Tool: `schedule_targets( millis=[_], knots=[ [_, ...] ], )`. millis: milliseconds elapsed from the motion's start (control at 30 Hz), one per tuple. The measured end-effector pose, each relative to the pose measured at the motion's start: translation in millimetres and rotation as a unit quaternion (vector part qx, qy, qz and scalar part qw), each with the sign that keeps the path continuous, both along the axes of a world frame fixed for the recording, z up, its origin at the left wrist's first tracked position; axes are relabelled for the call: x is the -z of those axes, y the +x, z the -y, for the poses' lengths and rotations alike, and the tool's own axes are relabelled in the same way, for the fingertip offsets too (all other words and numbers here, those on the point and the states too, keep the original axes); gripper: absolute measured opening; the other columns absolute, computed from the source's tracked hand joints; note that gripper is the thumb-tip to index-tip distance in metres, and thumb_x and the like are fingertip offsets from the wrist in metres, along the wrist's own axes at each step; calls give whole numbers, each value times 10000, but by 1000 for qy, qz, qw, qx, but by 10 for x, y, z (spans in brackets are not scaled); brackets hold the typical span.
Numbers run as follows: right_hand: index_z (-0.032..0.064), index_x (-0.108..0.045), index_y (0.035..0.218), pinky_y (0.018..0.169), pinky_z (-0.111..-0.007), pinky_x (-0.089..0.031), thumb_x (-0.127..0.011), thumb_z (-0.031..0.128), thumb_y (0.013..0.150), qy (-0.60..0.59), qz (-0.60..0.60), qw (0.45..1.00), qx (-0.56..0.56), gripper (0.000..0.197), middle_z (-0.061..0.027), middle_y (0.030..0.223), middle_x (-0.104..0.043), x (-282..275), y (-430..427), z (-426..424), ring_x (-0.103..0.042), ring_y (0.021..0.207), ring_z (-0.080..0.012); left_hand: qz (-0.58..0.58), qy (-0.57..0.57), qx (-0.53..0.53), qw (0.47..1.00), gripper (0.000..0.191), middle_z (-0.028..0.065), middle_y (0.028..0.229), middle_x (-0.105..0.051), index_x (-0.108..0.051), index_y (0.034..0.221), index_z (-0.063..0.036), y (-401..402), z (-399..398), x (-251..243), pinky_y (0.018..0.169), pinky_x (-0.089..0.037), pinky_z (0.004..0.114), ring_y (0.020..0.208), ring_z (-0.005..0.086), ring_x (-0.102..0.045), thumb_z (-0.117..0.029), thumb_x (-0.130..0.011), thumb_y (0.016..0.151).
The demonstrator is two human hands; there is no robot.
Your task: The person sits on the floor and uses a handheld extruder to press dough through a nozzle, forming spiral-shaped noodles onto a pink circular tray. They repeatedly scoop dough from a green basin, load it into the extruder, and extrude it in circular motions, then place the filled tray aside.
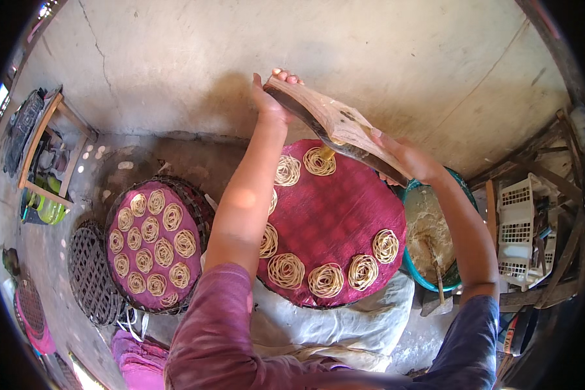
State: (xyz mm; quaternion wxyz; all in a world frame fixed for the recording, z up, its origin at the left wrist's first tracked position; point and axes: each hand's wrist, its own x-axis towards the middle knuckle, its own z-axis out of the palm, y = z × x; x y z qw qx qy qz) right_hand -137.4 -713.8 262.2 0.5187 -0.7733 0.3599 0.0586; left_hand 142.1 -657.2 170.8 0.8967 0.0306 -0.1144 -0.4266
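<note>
My left hand (275, 100) grips the upper left end of a wooden press (341, 117), and my right hand (409, 158) holds its lower right end. Beneath the press, a short yellowish metal cylinder (327, 152) points down at a coil of noodle-like strands (319, 162) on a round tray covered with dark pink cloth (341, 204). Several more coils, such as one of pale strands (286, 271), lie around the cloth's rim. Part of the left side of this tray is hidden behind my left arm.
A second round tray with pink cloth (168, 248) holds several coils at left, beside a dark woven basket (90, 273). At right stand a green tub of pale dough or batter (431, 219) with a stick in it, and a white plastic crate (516, 229). A wall (331, 44) rises ahead.
</note>
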Motion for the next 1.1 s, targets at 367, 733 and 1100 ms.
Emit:
schedule_targets(
  millis=[367,733,1100],
  knots=[
    [30,-602,1034,490,-255,-474,-320,723,915,76,68,995,1,757,-67,671,-587,-90,-229,36,-578,564,-131,46,-22,26,998,458,54,656,-507,-493,735,-96,-80,87,-532,768,-433,421,664,242,-493,-462,-312,942],
    [35,-602,929,447,-278,-459,-289,725,919,10,-31,999,24,758,-89,611,-577,-265,-483,63,-565,487,-153,12,-40,42,998,440,-7,636,-470,-463,756,-133,-462,299,-318,699,-440,374,622,177,-485,-390,-174,965],
    [31,-607,837,410,-263,-433,-306,699,934,-64,-29,997,41,740,-73,571,-556,-417,-529,57,-539,448,-130,-26,13,18,999,487,-2,620,-442,-446,733,-131,-587,246,-590,679,-432,370,604,176,-460,-428,-145,975]
  ],
)
